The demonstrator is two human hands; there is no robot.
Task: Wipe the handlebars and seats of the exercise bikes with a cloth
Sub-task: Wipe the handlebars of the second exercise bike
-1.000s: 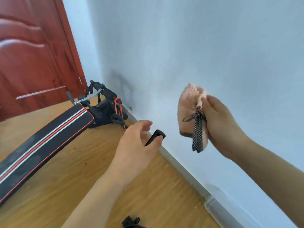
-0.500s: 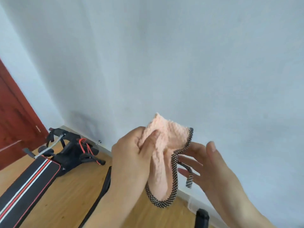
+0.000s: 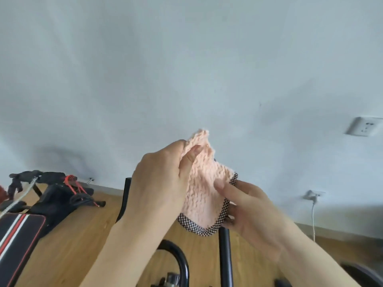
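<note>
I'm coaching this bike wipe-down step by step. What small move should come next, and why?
Probably lower the pink cloth onto the black handlebar just beneath it. The left hand and right hand both pinch the cloth spread open, and it does not seem to press on any bar yet.

Left hand (image 3: 159, 183) raised, thumb pinching cloth (image 3: 203, 195); right hand (image 3: 255, 216) pinching its edge.

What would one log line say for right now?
stage: before wiping | left hand: pinches fluffy pink cloth with checked black-and-white trim | right hand: pinches its trimmed edge | black metal handlebar tubes: below the hands
</note>
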